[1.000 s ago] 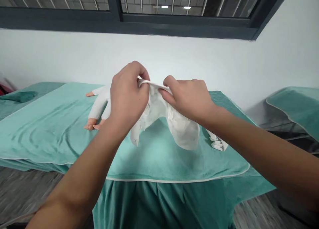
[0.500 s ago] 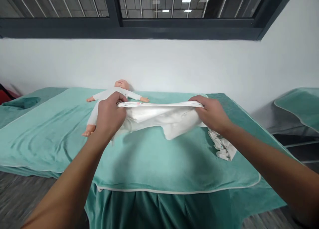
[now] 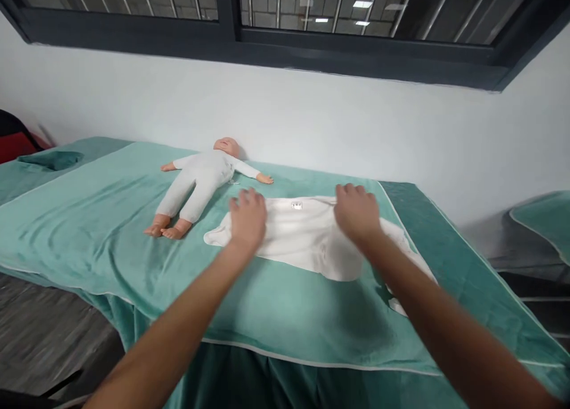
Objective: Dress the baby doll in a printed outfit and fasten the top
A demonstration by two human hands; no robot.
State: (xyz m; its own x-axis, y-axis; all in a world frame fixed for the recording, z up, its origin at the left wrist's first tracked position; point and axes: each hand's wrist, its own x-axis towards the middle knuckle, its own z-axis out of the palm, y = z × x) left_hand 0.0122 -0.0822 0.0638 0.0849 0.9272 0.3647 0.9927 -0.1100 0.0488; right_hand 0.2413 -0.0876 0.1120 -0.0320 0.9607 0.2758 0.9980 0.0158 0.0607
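A white baby garment (image 3: 303, 237) lies spread flat on the teal towel (image 3: 89, 231) that covers the table. My left hand (image 3: 247, 218) rests on its left end with fingers stretched out. My right hand (image 3: 357, 215) lies flat on its right part, fingers spread. A baby doll (image 3: 200, 180) in a white suit lies on its back to the left of the garment, head toward the wall, not touched by either hand.
More white cloth (image 3: 414, 266) shows past my right forearm. A white wall and a dark window frame stand behind the table. A second teal-covered surface (image 3: 541, 222) is at the right; a dark teal bundle (image 3: 53, 159) lies far left.
The garment, held up by both hands, was stretched wide, lowered and laid flat on the towel. Both hands let go and now press on it with open fingers.
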